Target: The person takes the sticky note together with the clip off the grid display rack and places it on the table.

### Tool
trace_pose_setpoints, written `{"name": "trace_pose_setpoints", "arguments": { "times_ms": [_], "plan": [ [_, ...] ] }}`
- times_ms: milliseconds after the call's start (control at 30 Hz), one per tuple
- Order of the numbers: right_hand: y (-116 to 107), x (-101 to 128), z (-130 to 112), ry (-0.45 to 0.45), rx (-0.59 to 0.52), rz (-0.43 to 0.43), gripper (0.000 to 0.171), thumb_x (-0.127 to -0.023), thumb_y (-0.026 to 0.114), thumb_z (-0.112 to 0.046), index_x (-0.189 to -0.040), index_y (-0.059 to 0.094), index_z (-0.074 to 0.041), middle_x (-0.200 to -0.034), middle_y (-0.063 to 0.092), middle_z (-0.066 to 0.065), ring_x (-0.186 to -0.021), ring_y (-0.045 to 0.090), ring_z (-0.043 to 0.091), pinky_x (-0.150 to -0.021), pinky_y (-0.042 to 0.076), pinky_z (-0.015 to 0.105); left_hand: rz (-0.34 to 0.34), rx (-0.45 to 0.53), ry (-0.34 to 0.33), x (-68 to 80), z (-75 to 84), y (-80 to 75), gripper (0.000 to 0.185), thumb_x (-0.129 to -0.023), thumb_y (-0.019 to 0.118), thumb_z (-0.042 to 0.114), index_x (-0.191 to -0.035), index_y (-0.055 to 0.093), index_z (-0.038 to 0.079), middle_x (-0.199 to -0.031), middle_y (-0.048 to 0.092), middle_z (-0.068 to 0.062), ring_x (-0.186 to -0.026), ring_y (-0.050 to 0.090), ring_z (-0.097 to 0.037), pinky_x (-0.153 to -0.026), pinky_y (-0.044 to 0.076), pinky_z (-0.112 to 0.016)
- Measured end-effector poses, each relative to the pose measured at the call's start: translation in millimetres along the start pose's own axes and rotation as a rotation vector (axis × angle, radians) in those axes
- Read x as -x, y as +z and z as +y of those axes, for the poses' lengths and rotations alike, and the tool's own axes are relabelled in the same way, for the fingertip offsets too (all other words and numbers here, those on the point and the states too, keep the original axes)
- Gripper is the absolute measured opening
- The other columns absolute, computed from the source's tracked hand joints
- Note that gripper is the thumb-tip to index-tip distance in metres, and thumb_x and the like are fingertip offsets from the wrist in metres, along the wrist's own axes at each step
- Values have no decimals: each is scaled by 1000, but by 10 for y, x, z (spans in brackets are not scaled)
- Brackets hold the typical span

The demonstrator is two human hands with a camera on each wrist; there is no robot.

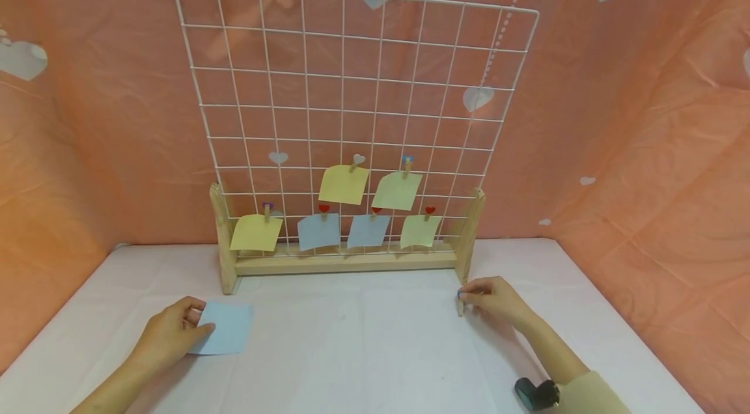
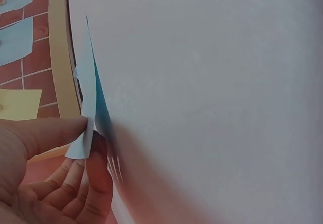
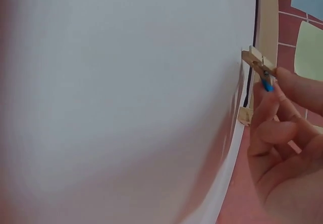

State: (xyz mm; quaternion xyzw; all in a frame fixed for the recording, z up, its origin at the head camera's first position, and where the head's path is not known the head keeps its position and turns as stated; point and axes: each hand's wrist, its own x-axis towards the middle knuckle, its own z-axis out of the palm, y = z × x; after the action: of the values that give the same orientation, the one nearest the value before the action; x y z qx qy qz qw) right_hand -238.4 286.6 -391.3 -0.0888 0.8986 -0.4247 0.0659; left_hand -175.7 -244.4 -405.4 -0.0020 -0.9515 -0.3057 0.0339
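My left hand (image 1: 170, 331) pinches a light blue paper note (image 1: 225, 329) between thumb and fingers, just above the table at the left. In the left wrist view the blue note (image 2: 89, 88) appears nearly edge-on. On the right, my right hand (image 1: 497, 300) pinches a small wooden clothespin (image 3: 261, 65) with a blue decoration, near the foot of the rack. A white wire grid rack (image 1: 363, 111) stands behind both hands. Several notes hang from it on clothespins, among them a yellow note (image 1: 344, 184), a pale green note (image 1: 397, 191) and a blue note (image 1: 319, 232).
The grid sits in a wooden stand (image 1: 346, 263) on a white-covered table (image 1: 351, 349). An orange curtain (image 1: 644, 108) with pale hearts surrounds the table at the back and sides. A black device (image 1: 536, 394) is at the right wrist.
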Motion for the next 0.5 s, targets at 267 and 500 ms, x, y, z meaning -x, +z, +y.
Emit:
{"name": "trace_pose_setpoints", "arguments": {
  "times_ms": [267, 500],
  "plan": [
    [9, -7, 4, 75, 57, 65, 27, -88, 68, -15, -102, 69, 8, -83, 68, 10, -65, 55, 14, -59, 47, 26, 3, -17, -1, 14, 0, 31, 42, -78, 74, 14, -106, 56, -12, -83, 64, -5, -73, 57, -14, -63, 45, -29],
    [2, -5, -5, 123, 78, 77, 25, -88, 68, -15, -101, 69, 6, -87, 68, 11, -69, 54, 15, -62, 48, 28, 35, -73, 22, 25, 21, 32, 40, -76, 75, 15, -100, 57, -11, -76, 59, -1, -69, 53, -14, -62, 42, -31]
  ]
}}
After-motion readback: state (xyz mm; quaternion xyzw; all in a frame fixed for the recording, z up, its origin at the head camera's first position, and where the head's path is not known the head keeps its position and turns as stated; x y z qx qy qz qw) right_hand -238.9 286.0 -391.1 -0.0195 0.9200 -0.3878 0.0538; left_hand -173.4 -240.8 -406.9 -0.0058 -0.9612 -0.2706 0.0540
